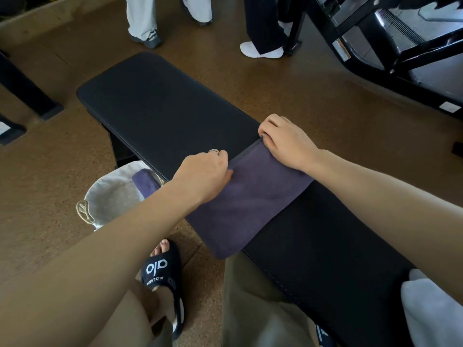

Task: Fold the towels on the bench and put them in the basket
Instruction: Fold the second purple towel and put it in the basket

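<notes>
**Both hands on the far edge of a purple towel, laid across the black table**

A dark purple towel (246,196) lies folded into a long strip across the padded black table (160,103), set at a slant; its near end hangs a little over the table's edge, just by the person's knee. Its far edge shows a darker hem.

The left hand (204,175) sits on the left corner of that far edge, fingers curled down and pinching the cloth, with a ring (213,151) on one finger. The right hand (285,141) is at the right corner of the same edge, fingers bent over and gripping the hem against the table top. Both bare forearms reach out from the bottom of the view.

On the floor just left of the table stands a woven basket (84,211) with a pale cloth lining. A second folded purple towel (145,182) is inside it, resting against the rim on the side nearest the table; the left forearm covers part of it.

At the table's near right end lies a white cloth (431,309), partly cut off by the frame, so I cannot tell how it is folded.

The person wears olive trousers (260,304) and a black slide sandal (162,274) with white lettering, planted on the brown cork-like floor (50,171). Beyond the table stand two other people, seen from the legs down: one in light trousers (142,16), one in dark trousers with white shoes (261,51). A black gym machine (375,41) fills the upper right corner.
</notes>
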